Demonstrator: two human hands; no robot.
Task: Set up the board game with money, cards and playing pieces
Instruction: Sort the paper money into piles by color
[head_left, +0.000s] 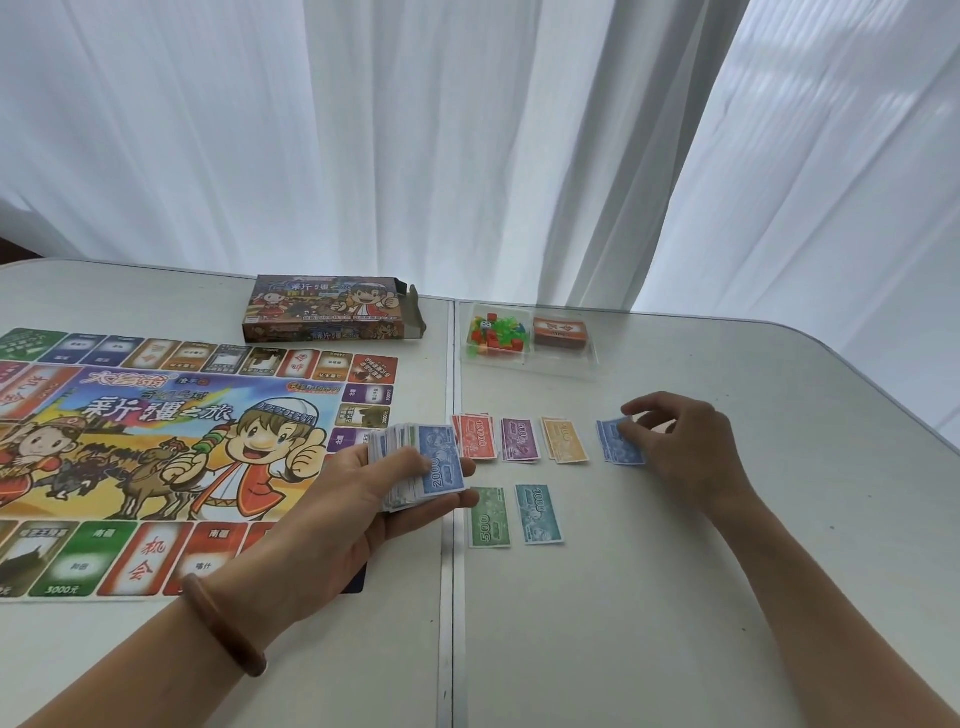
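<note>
Money stack (444, 470), a thick wad of paper notes with a blue 2000 on top, lies in the left hand (358, 499), fingers curled beneath it and thumb pressed across its top, just over the right edge of the game board (156, 457). The right hand (685, 441) reaches out to the blue pile (612, 442) on the counter (675, 597), its bent fingertips and thumb pinching the notes there. To the left of that pile, in one row, lie a yellow pile (566, 440), a purple pile (519, 440) and a red pile (475, 436). Nearer the person, a green 500 note (489, 517) and a teal 1000 note (537, 514) lie side by side. Farther back, a clear tray (530, 361) holds coloured playing pieces (493, 332) and an orange card deck (561, 331). The game box (327, 309) lies beyond the board, its end flap open.
</note>
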